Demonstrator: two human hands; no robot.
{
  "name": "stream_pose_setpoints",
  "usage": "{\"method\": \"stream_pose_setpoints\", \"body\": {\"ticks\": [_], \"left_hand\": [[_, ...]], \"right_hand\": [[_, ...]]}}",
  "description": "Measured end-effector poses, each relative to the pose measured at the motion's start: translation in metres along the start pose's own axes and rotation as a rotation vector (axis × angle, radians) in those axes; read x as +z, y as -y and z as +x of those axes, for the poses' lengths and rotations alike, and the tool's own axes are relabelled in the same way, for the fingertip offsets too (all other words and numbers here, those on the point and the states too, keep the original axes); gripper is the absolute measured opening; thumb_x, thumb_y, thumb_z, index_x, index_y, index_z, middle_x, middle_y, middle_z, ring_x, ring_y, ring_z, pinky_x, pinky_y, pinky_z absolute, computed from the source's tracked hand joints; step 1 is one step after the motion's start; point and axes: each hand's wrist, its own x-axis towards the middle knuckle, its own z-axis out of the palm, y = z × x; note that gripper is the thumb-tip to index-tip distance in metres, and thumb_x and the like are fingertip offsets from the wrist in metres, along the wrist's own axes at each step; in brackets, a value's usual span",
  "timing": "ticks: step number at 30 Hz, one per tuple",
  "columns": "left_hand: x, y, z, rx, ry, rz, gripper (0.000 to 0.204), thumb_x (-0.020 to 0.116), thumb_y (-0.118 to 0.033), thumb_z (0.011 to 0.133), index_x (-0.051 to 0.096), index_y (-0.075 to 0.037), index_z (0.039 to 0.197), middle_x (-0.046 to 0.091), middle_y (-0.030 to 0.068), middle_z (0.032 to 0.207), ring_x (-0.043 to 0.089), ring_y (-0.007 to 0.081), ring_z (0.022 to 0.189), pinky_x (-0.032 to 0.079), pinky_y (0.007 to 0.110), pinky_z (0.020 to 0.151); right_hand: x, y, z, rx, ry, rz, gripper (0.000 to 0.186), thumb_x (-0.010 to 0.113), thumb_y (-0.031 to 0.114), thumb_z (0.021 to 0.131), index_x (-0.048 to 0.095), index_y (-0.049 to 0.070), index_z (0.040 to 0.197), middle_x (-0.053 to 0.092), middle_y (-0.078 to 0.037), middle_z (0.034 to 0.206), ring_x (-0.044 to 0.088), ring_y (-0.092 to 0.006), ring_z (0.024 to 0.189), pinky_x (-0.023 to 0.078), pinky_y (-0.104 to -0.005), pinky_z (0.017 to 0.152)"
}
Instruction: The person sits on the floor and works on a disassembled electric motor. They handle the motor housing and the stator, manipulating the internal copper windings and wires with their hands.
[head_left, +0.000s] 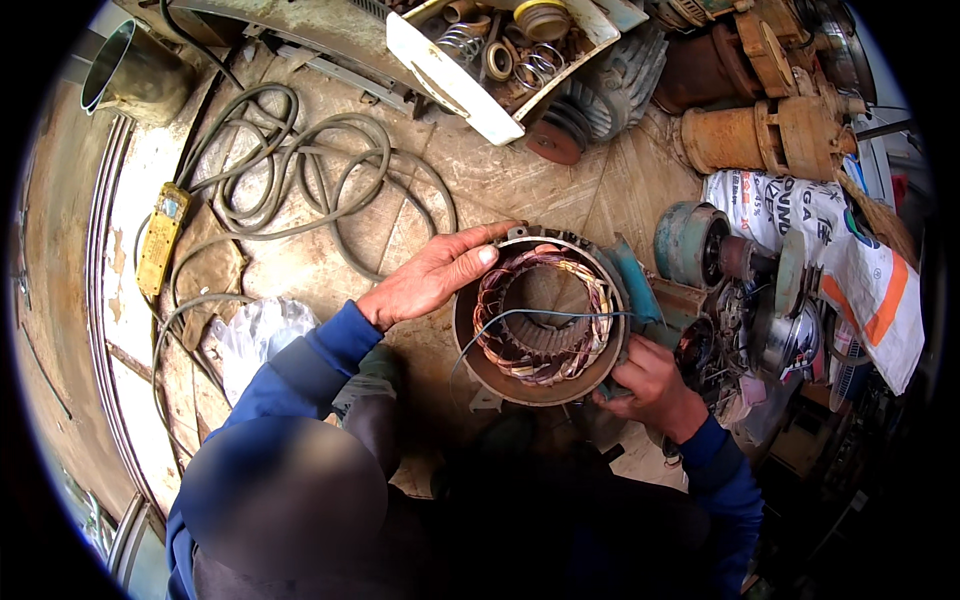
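Observation:
A round electric motor housing (465, 335) sits in front of me with its open end facing up. Inside it, a ring of laced copper windings (512, 358) surrounds the slotted core. One loose grey wire (570, 313) crosses the opening. My left hand (435, 272) lies along the far left rim, thumb on the edge and fingers stretched along the outer side. On the near right, my right hand (652, 385) is closed round the housing's lower edge, its fingertips partly hidden. A teal metal part (636, 280) juts from the housing's right side.
A long coiled cable (375, 160) covers the floor at the left, beside a yellow pendant control (160, 240) and a clear plastic bag (262, 340). A tray of springs and rings (430, 70) stands at the far side. Rusty motors (720, 140) and a white sack (870, 300) crowd the right.

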Motion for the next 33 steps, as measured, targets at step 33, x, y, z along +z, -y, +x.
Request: {"method": "stream_pose_setpoints", "body": {"ticks": [33], "left_hand": [[0.002,0.003,0.011,0.031,-0.156,0.120,0.061,0.048,-0.047,0.115,0.058,0.004,0.146,0.070,0.0109,0.131,0.060,0.0163,0.122,0.048,0.032,0.109]], "right_hand": [[-0.016,-0.005,0.020,0.120,-0.008,0.099,0.033,0.090,0.007,0.066,0.058,0.003,0.072,0.052,-0.011,0.079,0.059,-0.0318,0.070,0.050,-0.0420,0.062]]}}
